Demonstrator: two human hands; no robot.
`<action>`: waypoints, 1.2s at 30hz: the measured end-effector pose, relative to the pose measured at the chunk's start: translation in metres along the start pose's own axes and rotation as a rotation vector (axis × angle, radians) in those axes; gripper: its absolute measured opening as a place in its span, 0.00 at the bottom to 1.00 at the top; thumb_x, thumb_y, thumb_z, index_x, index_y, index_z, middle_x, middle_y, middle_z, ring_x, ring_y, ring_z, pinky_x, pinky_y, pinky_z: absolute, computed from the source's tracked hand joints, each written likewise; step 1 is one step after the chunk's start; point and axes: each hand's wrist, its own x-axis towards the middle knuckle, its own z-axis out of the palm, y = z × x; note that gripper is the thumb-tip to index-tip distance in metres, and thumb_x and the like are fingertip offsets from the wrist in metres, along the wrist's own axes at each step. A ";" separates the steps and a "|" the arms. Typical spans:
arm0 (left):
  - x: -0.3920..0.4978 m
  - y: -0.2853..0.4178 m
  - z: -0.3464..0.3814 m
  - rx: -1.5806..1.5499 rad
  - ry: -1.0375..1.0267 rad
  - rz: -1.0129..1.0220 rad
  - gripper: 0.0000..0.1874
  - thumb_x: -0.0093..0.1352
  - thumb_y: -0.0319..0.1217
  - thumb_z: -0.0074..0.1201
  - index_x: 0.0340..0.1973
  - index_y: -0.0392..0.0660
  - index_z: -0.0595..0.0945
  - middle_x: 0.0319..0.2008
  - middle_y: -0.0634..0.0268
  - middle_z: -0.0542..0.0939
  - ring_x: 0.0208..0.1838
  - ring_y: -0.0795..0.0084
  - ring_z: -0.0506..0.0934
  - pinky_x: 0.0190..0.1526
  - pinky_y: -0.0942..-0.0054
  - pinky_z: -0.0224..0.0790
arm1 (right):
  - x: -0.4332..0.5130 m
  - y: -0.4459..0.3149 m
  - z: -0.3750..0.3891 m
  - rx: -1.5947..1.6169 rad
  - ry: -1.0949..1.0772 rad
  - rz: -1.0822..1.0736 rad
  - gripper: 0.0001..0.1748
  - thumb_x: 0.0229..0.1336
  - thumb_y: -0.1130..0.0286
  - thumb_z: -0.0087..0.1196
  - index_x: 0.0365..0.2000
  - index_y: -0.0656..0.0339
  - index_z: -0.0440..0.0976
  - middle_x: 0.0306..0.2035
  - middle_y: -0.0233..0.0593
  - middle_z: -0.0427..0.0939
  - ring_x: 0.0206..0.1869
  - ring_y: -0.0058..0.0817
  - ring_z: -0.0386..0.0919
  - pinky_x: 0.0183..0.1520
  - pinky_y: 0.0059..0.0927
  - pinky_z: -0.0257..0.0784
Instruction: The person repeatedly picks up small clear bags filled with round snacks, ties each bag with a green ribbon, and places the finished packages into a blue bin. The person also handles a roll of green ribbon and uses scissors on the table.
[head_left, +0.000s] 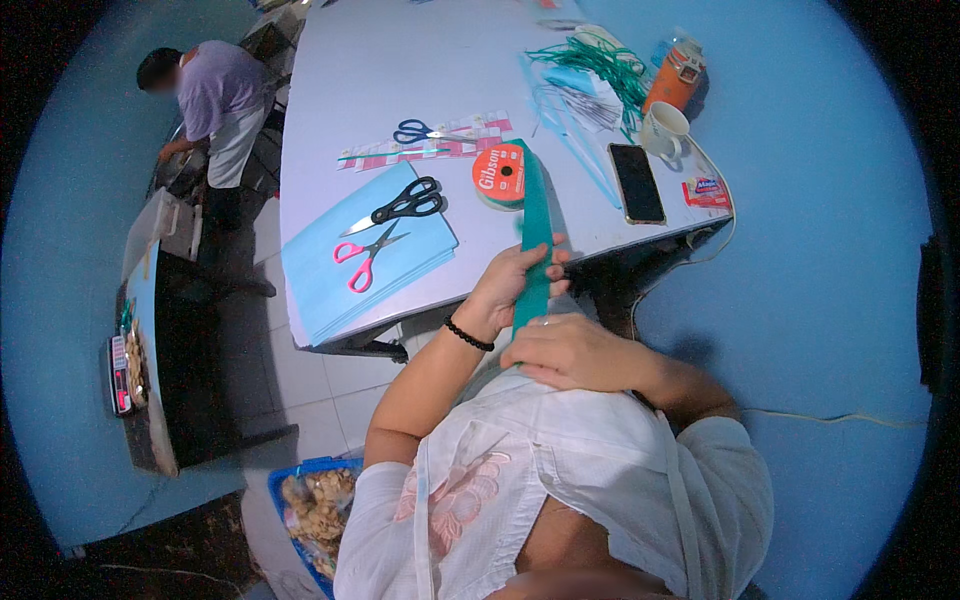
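Observation:
A green ribbon runs from its orange-labelled spool on the white table down towards my body. My left hand grips the ribbon between thumb and fingers just past the table's near edge. Closer to my apron, my right hand pinches the ribbon's lower part; its very end is hidden by the fingers. Left of the spool, black-handled scissors and pink-handled scissors lie on a stack of light blue sheets. Dark blue-handled scissors rest across pink-and-white printed strips.
A smartphone, a white mug, an orange bottle, a red packet and a bundle of green cords are at the table's right. A blue crate stands on the floor. Another person bends over at far left.

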 end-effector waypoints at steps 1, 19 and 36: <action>0.001 0.000 -0.008 0.059 0.010 -0.006 0.19 0.78 0.34 0.41 0.61 0.39 0.67 0.42 0.59 0.76 0.32 0.78 0.73 0.26 0.80 0.71 | 0.004 0.001 0.003 0.065 -0.072 0.008 0.16 0.53 0.69 0.58 0.44 0.57 0.75 0.39 0.40 0.77 0.46 0.37 0.77 0.48 0.40 0.72; -0.188 0.042 -0.133 0.559 0.128 0.181 0.27 0.75 0.54 0.42 0.46 0.39 0.72 0.23 0.65 0.74 0.15 0.86 0.59 0.15 0.83 0.49 | 0.108 0.219 -0.035 -0.647 0.185 0.409 0.15 0.60 0.55 0.54 0.43 0.47 0.82 0.54 0.46 0.72 0.57 0.47 0.69 0.57 0.47 0.65; -0.174 0.068 -0.140 -0.036 -0.031 0.730 0.19 0.78 0.47 0.38 0.53 0.46 0.69 0.38 0.66 0.74 0.20 0.85 0.56 0.17 0.86 0.45 | 0.181 0.170 -0.081 -0.433 0.399 0.257 0.15 0.60 0.64 0.57 0.46 0.57 0.78 0.48 0.43 0.77 0.49 0.40 0.77 0.52 0.41 0.72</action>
